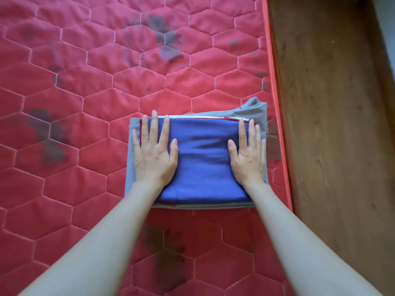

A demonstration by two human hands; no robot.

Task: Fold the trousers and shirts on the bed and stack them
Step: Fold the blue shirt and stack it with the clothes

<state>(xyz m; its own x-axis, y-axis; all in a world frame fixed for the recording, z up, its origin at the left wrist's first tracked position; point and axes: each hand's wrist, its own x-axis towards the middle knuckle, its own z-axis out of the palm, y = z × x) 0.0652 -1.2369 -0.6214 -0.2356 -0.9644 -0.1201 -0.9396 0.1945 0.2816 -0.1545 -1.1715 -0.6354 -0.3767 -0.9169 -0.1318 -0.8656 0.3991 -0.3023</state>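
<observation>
The stack of folded clothes [196, 163] lies on the red quilted mattress [85, 92], close to its right edge, beyond which a wooden floor [333, 124] drops away. Under both palms the largest visible layer is a grey garment [254, 110], which pokes out past the right fingertips as a loose, bunched corner and shows as a strip outboard of the left hand. On top of it, spanning the gap between the two hands, sits the blue garment [203, 159], with thin dark-red and white edges peeking out just beyond the fingertips. The left hand [155, 154] and the right hand [248, 157] both lie flat with fingers straight and spread, pressing down and gripping nothing. The risk, as I judge it, is sideways shear: pressing or smoothing outward from the right palm could slide the top layers toward the nearby mattress edge and skew the pile. Lifting the palms unevenly could drag the blue layer askew, and the untucked grey corner may spring up and unsettle anything stacked later.
</observation>
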